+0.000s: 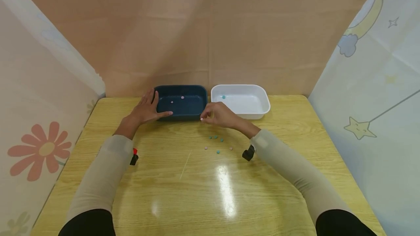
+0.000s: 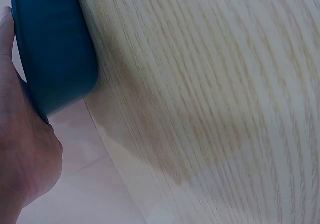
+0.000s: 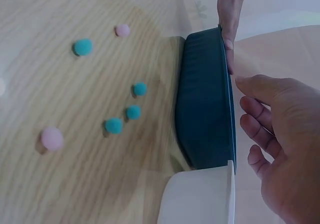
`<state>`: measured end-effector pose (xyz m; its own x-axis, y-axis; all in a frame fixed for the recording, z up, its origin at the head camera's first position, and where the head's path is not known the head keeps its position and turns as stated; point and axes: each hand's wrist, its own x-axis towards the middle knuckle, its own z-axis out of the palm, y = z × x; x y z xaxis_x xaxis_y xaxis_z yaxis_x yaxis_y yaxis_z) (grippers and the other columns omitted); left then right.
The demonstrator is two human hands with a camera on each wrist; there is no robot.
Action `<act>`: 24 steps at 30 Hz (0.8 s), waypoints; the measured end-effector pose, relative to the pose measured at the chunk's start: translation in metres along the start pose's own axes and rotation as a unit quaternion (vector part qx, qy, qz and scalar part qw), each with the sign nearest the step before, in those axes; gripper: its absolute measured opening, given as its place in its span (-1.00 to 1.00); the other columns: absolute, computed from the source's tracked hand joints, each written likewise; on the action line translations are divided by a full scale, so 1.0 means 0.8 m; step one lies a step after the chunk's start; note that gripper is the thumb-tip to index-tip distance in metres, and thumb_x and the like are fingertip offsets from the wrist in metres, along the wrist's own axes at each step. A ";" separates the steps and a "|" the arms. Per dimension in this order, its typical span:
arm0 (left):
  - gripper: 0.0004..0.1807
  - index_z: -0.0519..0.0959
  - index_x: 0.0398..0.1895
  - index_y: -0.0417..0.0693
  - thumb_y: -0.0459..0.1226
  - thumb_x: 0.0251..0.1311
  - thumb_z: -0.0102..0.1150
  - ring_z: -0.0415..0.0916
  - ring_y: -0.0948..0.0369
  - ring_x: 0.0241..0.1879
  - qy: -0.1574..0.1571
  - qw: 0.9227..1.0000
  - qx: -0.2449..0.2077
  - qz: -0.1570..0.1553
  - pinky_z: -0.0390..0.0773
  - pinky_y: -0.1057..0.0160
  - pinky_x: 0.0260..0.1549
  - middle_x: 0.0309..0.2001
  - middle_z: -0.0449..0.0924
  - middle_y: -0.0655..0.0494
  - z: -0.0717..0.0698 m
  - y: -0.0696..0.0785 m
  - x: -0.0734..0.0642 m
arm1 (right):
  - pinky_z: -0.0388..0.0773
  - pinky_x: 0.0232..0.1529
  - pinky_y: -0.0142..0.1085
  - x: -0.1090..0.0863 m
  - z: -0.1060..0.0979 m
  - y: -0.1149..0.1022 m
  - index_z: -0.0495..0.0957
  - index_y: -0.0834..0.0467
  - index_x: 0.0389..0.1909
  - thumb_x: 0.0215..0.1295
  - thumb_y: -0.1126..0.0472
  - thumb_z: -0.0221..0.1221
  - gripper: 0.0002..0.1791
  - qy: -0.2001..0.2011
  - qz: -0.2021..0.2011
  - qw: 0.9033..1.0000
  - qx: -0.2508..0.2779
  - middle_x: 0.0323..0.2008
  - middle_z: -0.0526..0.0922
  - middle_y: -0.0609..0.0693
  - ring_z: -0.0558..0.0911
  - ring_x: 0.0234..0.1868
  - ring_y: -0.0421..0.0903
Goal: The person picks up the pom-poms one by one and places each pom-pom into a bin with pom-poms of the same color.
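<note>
With its thumb and fingers spread, my left hand [image 1: 146, 108] rests on the left end and front rim of a dark blue tray [image 1: 182, 117]. My right hand [image 1: 221, 115] is at the tray's front right corner and pinches a small pale pink ball [image 1: 201, 119] in its fingertips. The right wrist view does not show that ball. Inside the blue tray lie two pink balls [image 1: 182, 97]. To its right, a white tray [image 1: 251, 115] has one teal ball [image 1: 224, 97] in it.
Several small teal balls [image 3: 133, 112] and two pink balls [image 3: 52, 138] lie scattered on the wooden table [image 1: 157, 185], in front of the trays. A brown cloth backdrop [image 1: 210, 39] stands behind, with printed sheets on both sides.
</note>
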<state>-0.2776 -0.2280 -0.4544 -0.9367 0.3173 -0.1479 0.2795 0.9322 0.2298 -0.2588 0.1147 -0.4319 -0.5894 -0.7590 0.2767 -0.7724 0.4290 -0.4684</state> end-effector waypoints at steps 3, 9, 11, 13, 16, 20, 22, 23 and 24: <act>0.28 -0.39 0.54 -0.22 0.50 0.12 -0.19 -0.56 -0.14 0.52 0.000 1.000 -0.006 -0.002 -0.39 -0.18 0.43 0.54 -0.62 -0.18 0.000 0.000 -0.002 | 0.51 -0.38 -0.38 0.003 -0.002 0.004 0.76 0.00 -0.30 0.23 0.18 0.33 -0.94 0.007 0.006 1.000 0.004 -0.36 0.63 -0.19 0.57 -0.36 -0.27; 0.29 -0.42 0.54 -0.18 0.52 0.11 -0.20 -0.59 -0.11 0.52 0.000 1.000 -0.012 -0.003 -0.37 -0.19 0.43 0.54 -0.64 -0.16 0.001 -0.002 -0.002 | 0.53 -0.33 -0.38 0.009 -0.007 0.011 0.75 -0.02 -0.31 0.25 0.16 0.32 -0.94 0.011 0.023 1.000 0.005 -0.33 0.66 -0.22 0.60 -0.30 -0.25; 0.29 -0.43 0.54 -0.18 0.52 0.11 -0.21 -0.60 -0.10 0.52 -0.002 1.000 -0.012 -0.002 -0.39 -0.18 0.43 0.53 -0.65 -0.15 0.001 -0.002 -0.002 | 0.53 -0.32 -0.38 0.010 -0.008 0.014 0.75 -0.03 -0.31 0.26 0.12 0.31 -0.93 0.011 0.030 0.999 0.001 -0.32 0.66 -0.23 0.58 -0.30 -0.29; 0.29 -0.44 0.54 -0.19 0.51 0.11 -0.19 -0.61 -0.10 0.52 -0.004 1.000 -0.015 -0.003 -0.40 -0.18 0.43 0.53 -0.66 -0.15 0.001 -0.001 -0.002 | 0.53 -0.32 -0.37 0.011 -0.008 0.016 0.75 -0.01 -0.31 0.27 0.13 0.31 -0.93 0.012 0.035 0.999 0.006 -0.32 0.66 -0.22 0.58 -0.30 -0.29; 0.30 -0.43 0.54 -0.21 0.50 0.11 -0.17 -0.60 -0.10 0.52 -0.005 1.000 -0.018 -0.001 -0.41 -0.17 0.43 0.53 -0.66 -0.16 0.001 0.000 -0.003 | 0.53 -0.32 -0.34 0.013 -0.006 0.021 0.76 0.07 -0.30 0.26 0.18 0.31 -0.92 0.015 0.043 0.999 0.017 -0.31 0.66 -0.20 0.58 -0.30 -0.26; 0.31 -0.41 0.54 -0.21 0.52 0.09 -0.19 -0.59 -0.09 0.52 -0.001 1.000 -0.016 0.000 -0.40 -0.16 0.44 0.53 -0.65 -0.17 0.001 0.000 -0.004 | 0.53 -0.33 -0.32 0.016 -0.007 0.026 0.75 0.14 -0.29 0.24 0.22 0.32 -0.90 0.024 0.048 0.998 0.022 -0.32 0.66 -0.16 0.59 -0.32 -0.21; 0.32 -0.41 0.54 -0.22 0.53 0.09 -0.19 -0.59 -0.11 0.52 -0.002 1.000 -0.019 0.003 -0.41 -0.18 0.43 0.53 -0.65 -0.18 0.001 0.000 -0.004 | 0.52 -0.34 -0.32 0.018 -0.009 0.028 0.75 0.14 -0.29 0.24 0.21 0.32 -0.90 0.029 0.046 0.998 0.019 -0.32 0.66 -0.15 0.59 -0.33 -0.19; 0.32 -0.41 0.54 -0.20 0.54 0.07 -0.20 -0.59 -0.10 0.52 0.000 1.000 -0.018 0.001 -0.40 -0.17 0.44 0.53 -0.64 -0.17 0.001 0.000 -0.004 | 0.51 -0.34 -0.31 0.020 -0.010 0.029 0.75 0.15 -0.29 0.24 0.22 0.32 -0.90 0.032 0.044 0.998 0.019 -0.33 0.66 -0.14 0.59 -0.33 -0.18; 0.32 -0.40 0.54 -0.22 0.54 0.07 -0.20 -0.58 -0.12 0.52 0.001 1.000 -0.018 0.004 -0.39 -0.18 0.43 0.53 -0.64 -0.18 0.001 -0.001 -0.004 | 0.51 -0.34 -0.31 0.021 -0.011 0.029 0.75 0.15 -0.29 0.24 0.22 0.33 -0.90 0.035 0.042 0.998 0.020 -0.33 0.66 -0.13 0.59 -0.33 -0.16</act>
<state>-0.2746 -0.2293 -0.4545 -0.9351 0.3241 -0.1435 0.2790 0.9227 0.2660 -0.2886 0.1163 -0.4310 -0.6683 -0.6839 0.2926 -0.7099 0.4687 -0.5257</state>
